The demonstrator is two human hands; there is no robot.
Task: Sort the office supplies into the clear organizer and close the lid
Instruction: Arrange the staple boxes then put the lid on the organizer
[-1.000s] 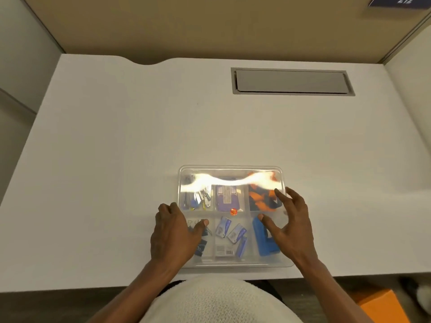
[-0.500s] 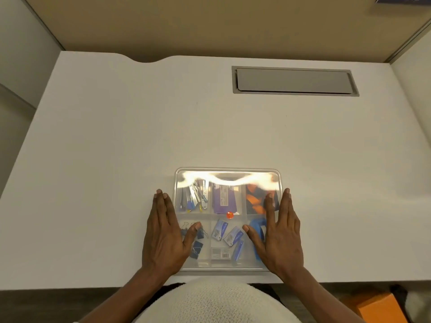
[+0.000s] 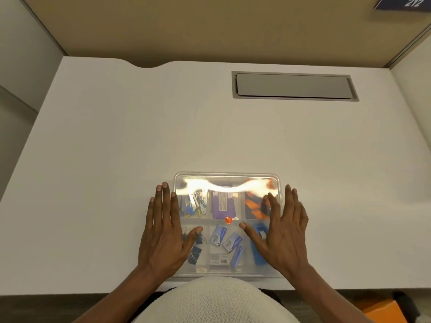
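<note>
White desk [image 3: 116,159], left hand [image 3: 164,231] and right hand [image 3: 283,231] flat on organizer [image 3: 226,179]

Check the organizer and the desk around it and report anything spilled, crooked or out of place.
Nothing stands out. The clear organizer sits square near the desk's front edge with its lid down, supplies inside their compartments. The left hand and right hand lie flat on its sides. The bright streak is glare.
</note>
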